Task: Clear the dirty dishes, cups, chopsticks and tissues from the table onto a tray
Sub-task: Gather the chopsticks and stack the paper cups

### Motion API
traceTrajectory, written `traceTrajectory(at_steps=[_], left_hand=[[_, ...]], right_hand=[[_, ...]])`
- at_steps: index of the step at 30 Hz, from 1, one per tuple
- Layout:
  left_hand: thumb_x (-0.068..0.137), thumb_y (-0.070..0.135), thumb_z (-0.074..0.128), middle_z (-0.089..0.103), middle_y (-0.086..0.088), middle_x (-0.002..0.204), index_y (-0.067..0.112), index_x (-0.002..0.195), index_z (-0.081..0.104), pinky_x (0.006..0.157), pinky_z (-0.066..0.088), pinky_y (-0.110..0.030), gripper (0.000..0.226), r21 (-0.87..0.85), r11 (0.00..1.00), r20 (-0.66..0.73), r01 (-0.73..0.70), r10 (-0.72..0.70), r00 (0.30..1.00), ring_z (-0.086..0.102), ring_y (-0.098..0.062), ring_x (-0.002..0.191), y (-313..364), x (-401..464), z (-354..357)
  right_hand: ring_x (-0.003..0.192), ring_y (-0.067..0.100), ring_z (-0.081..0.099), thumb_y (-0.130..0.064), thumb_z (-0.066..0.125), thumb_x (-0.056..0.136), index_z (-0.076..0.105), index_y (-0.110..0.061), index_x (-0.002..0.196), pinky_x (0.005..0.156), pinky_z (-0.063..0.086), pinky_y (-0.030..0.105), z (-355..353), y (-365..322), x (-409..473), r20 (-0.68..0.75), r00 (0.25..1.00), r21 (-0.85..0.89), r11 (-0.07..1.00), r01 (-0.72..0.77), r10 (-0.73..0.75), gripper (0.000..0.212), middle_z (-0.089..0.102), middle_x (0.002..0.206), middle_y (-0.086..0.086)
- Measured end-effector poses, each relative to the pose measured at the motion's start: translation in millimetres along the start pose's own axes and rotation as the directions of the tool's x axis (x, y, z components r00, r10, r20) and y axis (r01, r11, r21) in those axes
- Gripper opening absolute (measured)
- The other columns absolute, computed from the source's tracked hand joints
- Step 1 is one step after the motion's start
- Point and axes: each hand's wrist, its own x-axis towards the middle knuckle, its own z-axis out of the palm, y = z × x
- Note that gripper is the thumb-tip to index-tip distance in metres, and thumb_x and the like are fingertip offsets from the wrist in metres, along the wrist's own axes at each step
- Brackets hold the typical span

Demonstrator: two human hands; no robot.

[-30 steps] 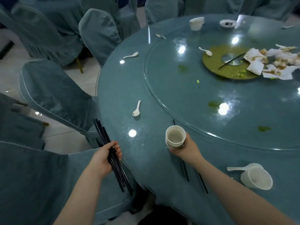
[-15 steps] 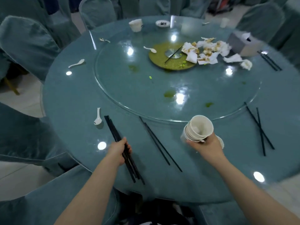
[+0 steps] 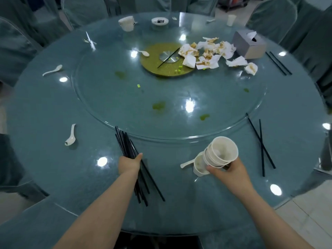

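My left hand (image 3: 129,163) grips a bundle of black chopsticks (image 3: 125,142) low over the near part of the round table (image 3: 53,114). My right hand (image 3: 229,170) holds a tilted stack of white cups (image 3: 221,151). Beside that stack, a further white cup (image 3: 198,167) stands on the table with a white spoon (image 3: 186,163) next to it. Dirty tissues (image 3: 208,53) lie heaped on the glass turntable (image 3: 161,105) at the back right. Loose chopsticks (image 3: 261,142) lie crossed at the right. No tray is in view.
Two white spoons (image 3: 71,135) (image 3: 53,70) lie at the left. A grey tissue box (image 3: 248,44), another chopstick pair (image 3: 278,62), far cups (image 3: 126,23) (image 3: 231,20) and a small dish (image 3: 159,21) sit at the back. Covered chairs (image 3: 16,51) ring the table.
My view swung right to face the table. My left hand brought its chopstick bundle onto the loose pair there. My right hand carried the cup stack right, down beside another cup.
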Motion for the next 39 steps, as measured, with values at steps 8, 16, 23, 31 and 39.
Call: traceTrajectory(at_steps=[8, 16, 23, 31, 39], left_hand=[[0.084, 0.031, 0.069, 0.058, -0.008, 0.077, 0.004, 0.087, 0.052, 0.057, 0.039, -0.030, 0.032, 0.259, 0.965, -0.079, -0.039, 0.062, 0.995, 0.050, -0.025, 0.064, 0.3, -0.5, 15.5], [0.077, 0.021, 0.068, 0.056, -0.009, 0.062, 0.003, 0.074, 0.057, 0.052, 0.041, -0.025, 0.022, 0.360, 0.929, 0.075, -0.088, 0.065, 0.995, 0.057, -0.028, 0.061, -7.3, -5.0, -3.3], [0.078, 0.020, 0.067, 0.055, -0.005, 0.071, 0.006, 0.083, 0.055, 0.044, 0.031, -0.025, 0.018, 0.495, 0.840, 0.076, -0.222, 0.213, 0.974, 0.050, -0.019, 0.060, -28.6, -16.4, -15.4], [0.080, 0.015, 0.067, 0.053, -0.007, 0.055, 0.007, 0.075, 0.060, 0.043, 0.038, -0.023, 0.012, 0.262, 0.929, 0.314, -0.263, 0.176, 0.933, 0.049, -0.020, 0.047, -43.6, -14.7, -38.3], [0.089, 0.027, 0.062, 0.048, -0.003, 0.051, 0.009, 0.075, 0.058, 0.045, 0.036, -0.023, 0.023, 0.118, 0.970, 0.464, -0.213, 0.136, 0.875, 0.044, -0.018, 0.046, -41.9, -38.4, -67.1]], right_hand=[[0.105, 0.007, 0.060, -0.026, 0.087, 0.064, 0.049, -0.036, 0.117, 0.088, 0.048, 0.030, 12.8, 24.6, 16.7, 0.192, 0.981, -0.107, 0.994, 0.016, 0.005, 0.066, 0.062, 0.108, -0.021], [0.107, 0.000, 0.060, -0.043, 0.083, 0.052, 0.048, -0.057, 0.110, 0.094, 0.050, 0.035, 12.0, 37.7, 21.3, 0.233, 0.972, 0.026, 0.999, -0.020, 0.013, 0.069, 0.063, 0.110, -0.028], [0.105, 0.001, 0.061, -0.039, 0.085, 0.052, 0.045, -0.057, 0.110, 0.093, 0.052, 0.040, 17.2, 42.8, 17.9, 0.223, 0.975, 0.032, 0.999, -0.013, 0.006, 0.073, 0.063, 0.110, -0.027], [0.082, -0.015, 0.061, -0.035, 0.086, 0.060, 0.055, -0.042, 0.104, 0.061, 0.044, 0.004, 13.8, 32.0, -11.1, 0.084, 0.995, -0.037, 0.998, -0.046, 0.049, 0.054, 0.066, 0.093, -0.027], [0.091, 0.003, 0.062, -0.024, 0.084, 0.070, 0.055, -0.030, 0.107, 0.078, 0.046, 0.025, 10.9, 25.7, -76.5, -0.072, 0.991, 0.027, 0.994, -0.108, 0.109, 0.047, 0.066, 0.103, -0.013]])
